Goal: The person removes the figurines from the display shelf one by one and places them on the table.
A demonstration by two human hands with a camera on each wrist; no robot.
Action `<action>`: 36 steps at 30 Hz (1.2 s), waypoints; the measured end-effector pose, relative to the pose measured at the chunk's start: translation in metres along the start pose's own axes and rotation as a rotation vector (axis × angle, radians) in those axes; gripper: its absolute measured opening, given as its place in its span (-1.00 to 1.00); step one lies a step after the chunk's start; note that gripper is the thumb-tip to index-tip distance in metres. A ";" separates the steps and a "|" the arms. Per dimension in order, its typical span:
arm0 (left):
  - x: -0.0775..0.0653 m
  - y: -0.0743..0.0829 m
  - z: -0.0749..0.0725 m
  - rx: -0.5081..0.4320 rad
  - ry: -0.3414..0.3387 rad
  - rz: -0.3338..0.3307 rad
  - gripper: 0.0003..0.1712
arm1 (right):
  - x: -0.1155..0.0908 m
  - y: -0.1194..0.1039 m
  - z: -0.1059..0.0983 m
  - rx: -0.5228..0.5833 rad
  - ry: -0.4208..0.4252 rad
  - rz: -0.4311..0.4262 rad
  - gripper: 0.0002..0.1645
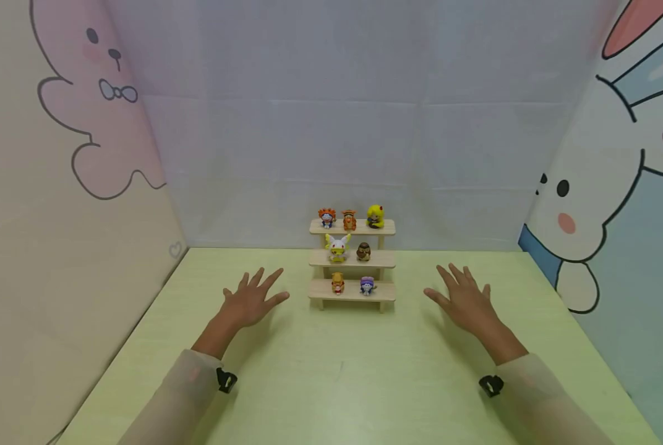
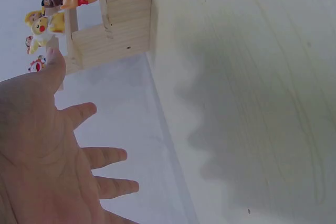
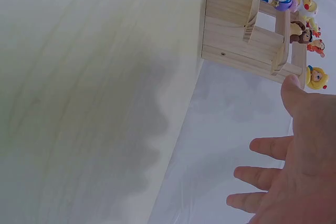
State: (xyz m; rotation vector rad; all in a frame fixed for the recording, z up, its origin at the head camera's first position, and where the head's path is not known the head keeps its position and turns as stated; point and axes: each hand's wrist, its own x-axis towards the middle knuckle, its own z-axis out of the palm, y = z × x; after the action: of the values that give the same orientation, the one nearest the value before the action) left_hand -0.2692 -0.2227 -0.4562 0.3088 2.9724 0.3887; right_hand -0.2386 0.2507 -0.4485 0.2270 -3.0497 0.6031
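Note:
A three-tier wooden display stand (image 1: 352, 290) stands at the back middle of the table. On its top shelf are an orange-and-blue figurine (image 1: 327, 217), an orange tiger figurine (image 1: 349, 220) and a yellow-haired figurine (image 1: 375, 217). The middle shelf bears a white-eared yellow figurine (image 1: 338, 248) and a brown owl figurine (image 1: 363, 251). Below sit an orange figurine (image 1: 337, 283) and a purple-and-white figurine (image 1: 367, 285). My left hand (image 1: 250, 301) spreads its fingers left of the stand, holding nothing. To the right, my right hand (image 1: 465, 303) is likewise spread and holds nothing.
The pale wooden table (image 1: 331, 383) runs back to a white cloth wall (image 1: 354, 142). Printed side panels flank it, a bear (image 1: 103, 117) on the left and a rabbit (image 1: 593, 204) on the right. Each sleeve cuff carries a small black wrist camera (image 1: 227, 380).

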 end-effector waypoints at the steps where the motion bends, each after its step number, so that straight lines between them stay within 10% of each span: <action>1: 0.001 0.000 0.000 -0.002 0.000 0.005 -0.07 | 0.001 0.000 -0.001 0.002 0.000 -0.003 0.03; 16: 0.017 0.007 -0.007 -0.114 0.012 0.107 -0.12 | 0.015 0.001 -0.003 0.026 -0.008 -0.027 0.02; 27: 0.036 0.016 -0.012 -0.365 -0.043 0.241 -0.20 | 0.024 -0.008 -0.007 0.055 -0.019 -0.076 0.00; 36: 0.050 0.031 -0.011 -0.570 -0.111 0.223 -0.19 | 0.036 -0.018 -0.006 0.116 -0.035 -0.119 0.00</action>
State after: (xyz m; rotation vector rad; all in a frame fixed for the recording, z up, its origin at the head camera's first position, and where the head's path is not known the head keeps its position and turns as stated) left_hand -0.3132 -0.1854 -0.4424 0.5646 2.5763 1.1621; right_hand -0.2715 0.2315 -0.4345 0.4228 -3.0095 0.7756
